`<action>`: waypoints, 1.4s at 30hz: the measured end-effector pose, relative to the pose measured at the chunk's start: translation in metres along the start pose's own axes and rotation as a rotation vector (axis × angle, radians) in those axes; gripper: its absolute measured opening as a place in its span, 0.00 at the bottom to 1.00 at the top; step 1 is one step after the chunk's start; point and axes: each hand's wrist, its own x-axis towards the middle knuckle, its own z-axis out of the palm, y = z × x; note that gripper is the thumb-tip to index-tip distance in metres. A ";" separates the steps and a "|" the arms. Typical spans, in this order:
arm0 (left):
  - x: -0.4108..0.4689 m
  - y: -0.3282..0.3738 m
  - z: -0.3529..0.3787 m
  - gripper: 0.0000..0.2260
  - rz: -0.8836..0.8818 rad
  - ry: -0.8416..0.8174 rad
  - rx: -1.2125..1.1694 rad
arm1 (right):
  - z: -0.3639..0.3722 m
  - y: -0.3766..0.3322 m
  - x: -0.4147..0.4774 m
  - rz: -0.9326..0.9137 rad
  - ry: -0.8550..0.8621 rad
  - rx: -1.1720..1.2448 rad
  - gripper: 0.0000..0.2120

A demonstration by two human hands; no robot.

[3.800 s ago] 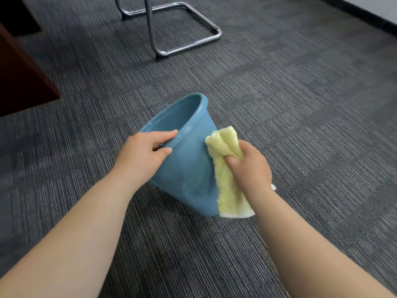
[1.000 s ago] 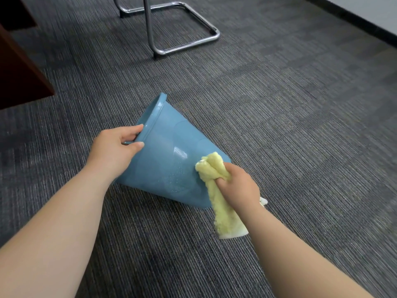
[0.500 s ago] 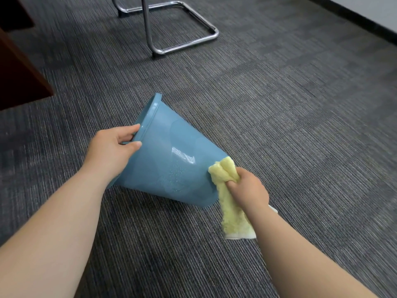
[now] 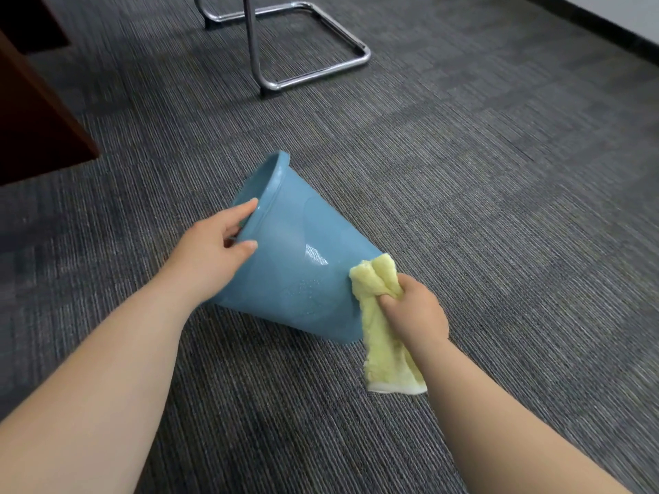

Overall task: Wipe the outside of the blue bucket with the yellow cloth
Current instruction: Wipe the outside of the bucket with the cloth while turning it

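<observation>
The blue bucket [image 4: 299, 265] lies tipped on its side on the carpet, its mouth facing up-left and its base toward the lower right. My left hand [image 4: 214, 254] grips the rim, fingers hooked inside and thumb on the outer wall. My right hand [image 4: 413, 308] is closed around the bunched yellow cloth [image 4: 378, 290]. The cloth's top presses against the bucket's wall near the base. Its loose end hangs below my fist to the carpet. Small water droplets show on the bucket's side.
Grey carpet tiles [image 4: 499, 208] cover the floor. A chrome chair frame [image 4: 313, 71] stands behind the bucket. A dark brown wooden furniture panel [image 4: 39, 126] sits at the left. A wall skirting [image 4: 606, 33] runs along the top right.
The bucket went from nearly upright to lying tipped over. My right hand slid the cloth down the wall toward the base, further right. My left hand kept its hold on the rim.
</observation>
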 end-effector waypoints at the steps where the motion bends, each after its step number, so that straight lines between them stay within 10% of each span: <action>1: -0.001 -0.001 0.000 0.29 0.028 -0.087 0.006 | -0.001 0.004 0.001 0.037 0.000 0.018 0.07; 16: -0.009 -0.011 -0.017 0.46 0.051 -0.164 0.202 | 0.000 0.025 0.005 0.165 -0.026 0.092 0.04; 32: -0.012 -0.019 -0.017 0.10 -0.114 -0.118 0.167 | -0.002 0.030 0.004 0.215 -0.056 0.128 0.04; 42: -0.013 0.011 0.015 0.20 0.062 0.034 0.128 | -0.031 0.001 0.005 0.169 0.238 0.184 0.10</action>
